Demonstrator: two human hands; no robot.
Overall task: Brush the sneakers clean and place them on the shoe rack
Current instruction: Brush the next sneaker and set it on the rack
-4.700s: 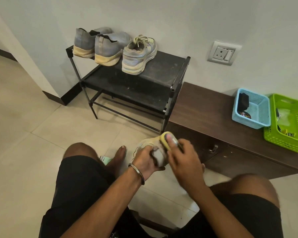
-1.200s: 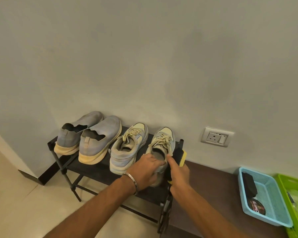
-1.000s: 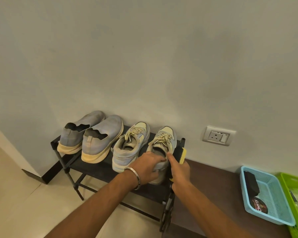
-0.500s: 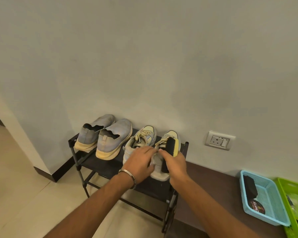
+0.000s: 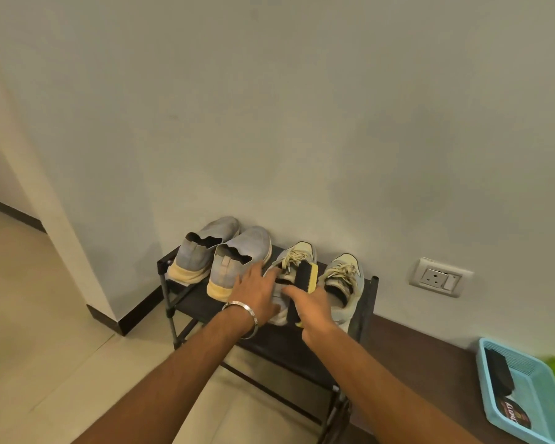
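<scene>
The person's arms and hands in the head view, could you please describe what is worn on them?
Both forearms are bare, no sleeves in view. The left hand has a thin silver metal bangle round its wrist. The right hand and wrist show nothing worn: no gloves, watch or visible rings.

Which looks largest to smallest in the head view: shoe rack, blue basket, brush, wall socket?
1. shoe rack
2. blue basket, cut off by the frame and nearer the camera, so unsure
3. brush and wall socket look alike; not ranked

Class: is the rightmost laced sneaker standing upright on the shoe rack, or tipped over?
Upright: the rightmost laced sneaker sits sole-down on the shoe rack, laces facing up.
</scene>
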